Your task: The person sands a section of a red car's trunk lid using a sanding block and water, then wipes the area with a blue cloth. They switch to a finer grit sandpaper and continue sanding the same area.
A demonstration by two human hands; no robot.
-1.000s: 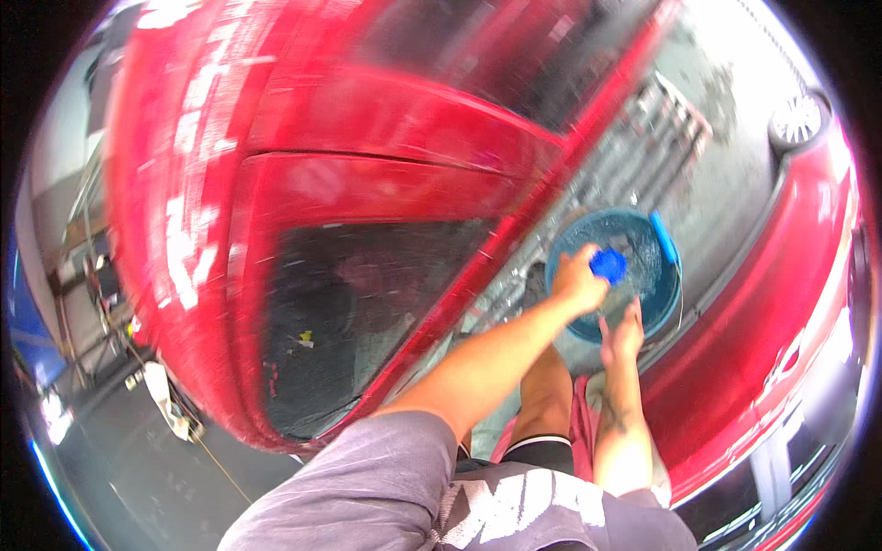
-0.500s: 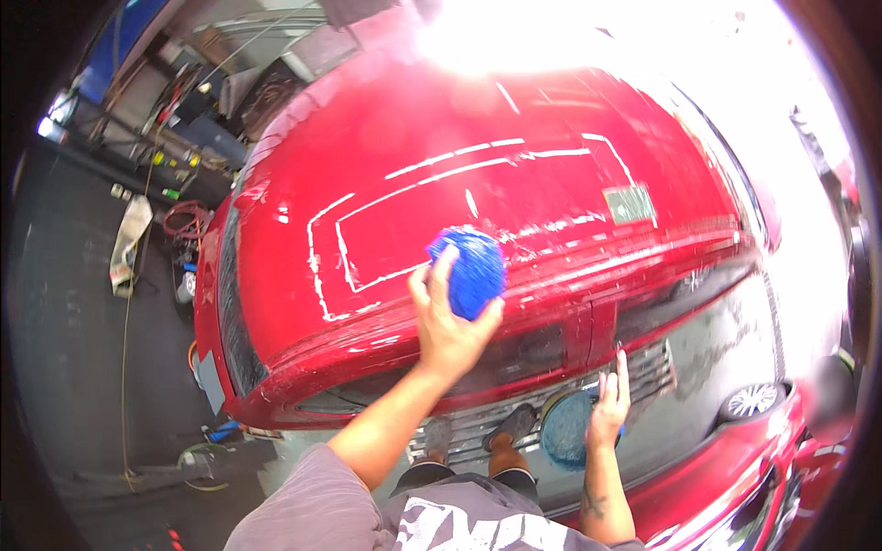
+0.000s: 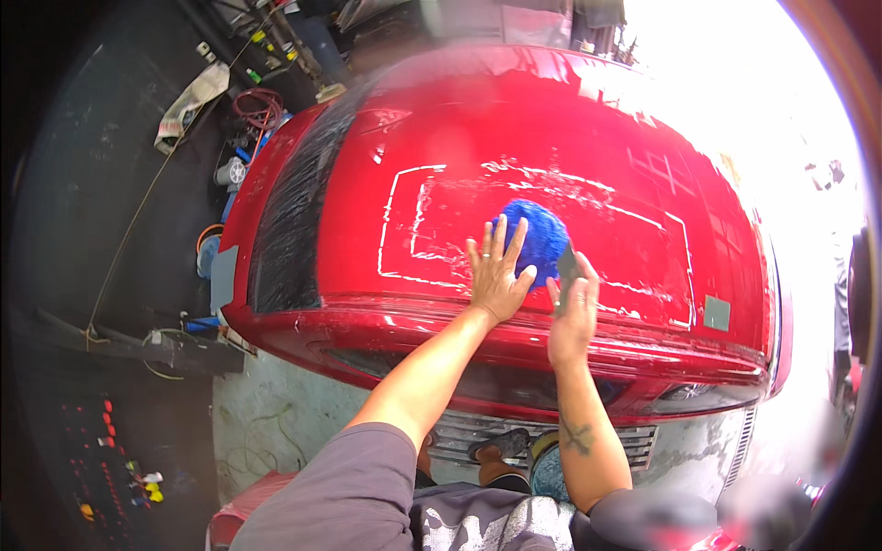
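A fluffy blue wash pad [image 3: 540, 237] sits on the wet red car roof [image 3: 441, 115]. My left hand [image 3: 499, 280] lies flat at its left side, fingers spread, with the index finger and thumb over the pad's edge. My right hand [image 3: 574, 317] is just to the right of the pad, pinching a thin grey-green sheet [image 3: 567, 275] seen nearly edge-on; what the sheet touches cannot be told. White outlines in broken lines run around both hands on the roof. Another grey-green square [image 3: 717, 313] lies flat near the roof's right edge.
The windshield [image 3: 299, 211] slopes off to the left, with a grey sheet [image 3: 223, 275] on the bodywork beyond. Below me are a slatted platform [image 3: 629, 448] and a partly hidden bucket [image 3: 548, 470]. A coiled hose [image 3: 260, 110] and a fan-like device [image 3: 231, 172] are at far left.
My right hand has come up from beside the bucket to the roof, with the grey-green sheet in it. My left hand's fingers have straightened and spread beside the pad. The view has shifted.
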